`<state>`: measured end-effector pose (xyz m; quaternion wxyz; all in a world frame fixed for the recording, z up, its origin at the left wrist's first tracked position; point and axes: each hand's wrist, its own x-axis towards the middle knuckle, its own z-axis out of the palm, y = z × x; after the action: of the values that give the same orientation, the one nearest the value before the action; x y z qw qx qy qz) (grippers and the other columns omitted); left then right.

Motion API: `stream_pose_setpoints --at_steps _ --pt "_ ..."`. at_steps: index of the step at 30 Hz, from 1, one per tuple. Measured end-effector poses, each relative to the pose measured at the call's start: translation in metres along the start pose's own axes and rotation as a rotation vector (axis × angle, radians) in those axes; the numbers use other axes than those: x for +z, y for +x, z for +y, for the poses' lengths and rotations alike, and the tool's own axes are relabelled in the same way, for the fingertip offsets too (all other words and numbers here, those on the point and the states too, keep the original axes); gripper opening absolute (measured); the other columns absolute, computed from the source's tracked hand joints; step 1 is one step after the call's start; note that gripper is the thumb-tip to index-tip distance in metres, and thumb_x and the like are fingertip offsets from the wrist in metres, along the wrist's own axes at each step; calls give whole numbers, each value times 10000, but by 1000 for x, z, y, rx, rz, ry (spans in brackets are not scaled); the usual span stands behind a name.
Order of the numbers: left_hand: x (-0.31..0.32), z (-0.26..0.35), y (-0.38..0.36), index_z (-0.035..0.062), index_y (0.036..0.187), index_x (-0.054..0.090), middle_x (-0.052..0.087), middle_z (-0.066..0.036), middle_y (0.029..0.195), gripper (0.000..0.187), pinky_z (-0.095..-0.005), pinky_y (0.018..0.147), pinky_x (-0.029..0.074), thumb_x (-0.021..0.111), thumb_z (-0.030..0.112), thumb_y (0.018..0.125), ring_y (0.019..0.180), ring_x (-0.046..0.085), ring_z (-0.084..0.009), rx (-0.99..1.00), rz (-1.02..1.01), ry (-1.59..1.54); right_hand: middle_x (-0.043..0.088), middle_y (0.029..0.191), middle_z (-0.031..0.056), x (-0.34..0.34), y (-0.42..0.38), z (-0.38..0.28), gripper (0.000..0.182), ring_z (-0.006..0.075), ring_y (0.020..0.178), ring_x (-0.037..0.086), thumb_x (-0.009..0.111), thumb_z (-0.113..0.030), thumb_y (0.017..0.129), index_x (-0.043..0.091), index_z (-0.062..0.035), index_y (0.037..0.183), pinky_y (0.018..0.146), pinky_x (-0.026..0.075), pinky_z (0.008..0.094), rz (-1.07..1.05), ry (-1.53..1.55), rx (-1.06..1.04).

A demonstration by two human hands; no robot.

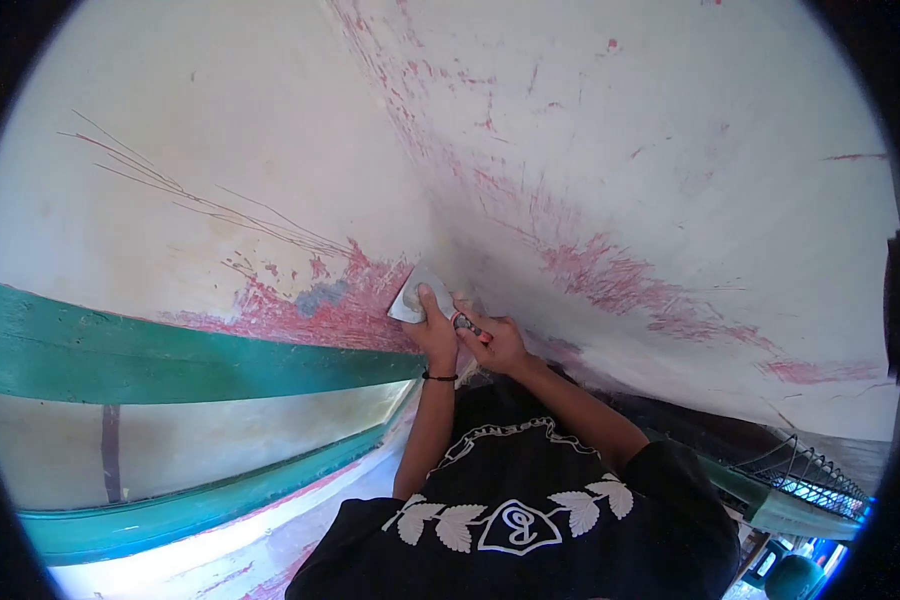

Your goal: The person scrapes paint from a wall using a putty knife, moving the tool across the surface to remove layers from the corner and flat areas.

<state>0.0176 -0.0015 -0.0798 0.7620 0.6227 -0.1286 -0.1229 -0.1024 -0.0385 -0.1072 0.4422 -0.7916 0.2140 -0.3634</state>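
Near the corner where two walls meet, my left hand (434,328) holds a flat pale metal plate (417,292), thumb on its face. Beside it my right hand (497,343) is closed round the red and black handle (470,327) of a tool; the tool's far end is partly hidden by my left hand. Both hands are close together, in front of the whitish wall. A patch of scraped red paint (340,305) with a grey spot lies just left of the plate. A dark band circles my left wrist.
Green wooden rails (170,350) run along the left below my hands. The right wall (670,200) has red scraped streaks. Thin cracks mark the left wall (90,230). At the lower right is a dark wire rack (815,470).
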Motion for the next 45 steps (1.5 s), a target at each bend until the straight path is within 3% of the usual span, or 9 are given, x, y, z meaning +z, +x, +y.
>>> stream_pose_setpoints --at_steps 2,5,9,11,14,17,25,28,45 --pt "3 2 -2 -97 1126 615 691 -146 1030 372 -355 769 534 624 257 1015 887 663 -217 4 28 7 705 802 159 -5 3 -10 562 197 577 644 724 -155 874 580 -140 1417 613 530 338 34 -44 -52" --pt "4 11 -4 -100 1093 639 696 -147 1036 374 -362 784 530 628 266 1011 901 660 -218 -12 43 59 728 875 173 -2 -2 -17 561 157 654 685 714 -130 885 566 -119 1426 647 539 324 -71 93 173" --pt "-2 37 -4 -96 1063 661 703 -143 1043 386 -366 811 521 636 284 1006 916 652 -213 -12 -47 102 664 732 121 25 -3 -16 515 78 573 494 670 -135 923 561 -78 1424 601 472 264 135 250 -13" --pt "-7 36 -6 -95 1059 663 705 -138 1044 384 -361 816 516 638 284 1005 915 647 -205 21 -60 119 715 844 127 5 -9 -34 507 62 629 504 659 -135 935 554 -64 1426 645 485 248 -71 134 245" --pt "-6 40 -7 -95 1066 659 705 -128 1039 366 -351 811 511 639 266 1005 909 642 -191 57 -51 124 689 830 116 19 -3 -22 501 55 626 485 661 -134 937 557 -58 1421 644 482 237 161 236 -75" --pt "-16 16 -1 -93 1086 651 703 -120 1032 343 -346 803 511 634 241 1009 906 641 -183 98 -82 32 543 655 52 19 -8 -14 496 96 565 484 675 -91 914 578 -60 1399 591 471 268 75 212 4" --pt "-23 4 9 -104 1064 655 712 -119 997 372 -354 786 516 633 264 1011 889 650 -179 35 -117 -1 565 650 81 23 -8 -11 520 91 533 464 691 -92 893 582 -71 1401 572 465 262 66 140 -3" --pt "-9 25 7 -109 1047 660 718 -133 996 407 -354 782 514 632 295 1010 887 656 -181 -15 11 270 605 676 92 17 8 -20 527 101 521 466 693 -99 891 580 -79 1405 568 462 261 118 169 -47" --pt "1 28 -8 -57 1046 619 692 -112 920 337 -318 663 532 625 278 1012 778 659 -171 -119 -3 -18 587 635 106 3 3 -8 508 143 487 524 702 -151 902 591 -73 1392 556 481 301 26 22 -38"
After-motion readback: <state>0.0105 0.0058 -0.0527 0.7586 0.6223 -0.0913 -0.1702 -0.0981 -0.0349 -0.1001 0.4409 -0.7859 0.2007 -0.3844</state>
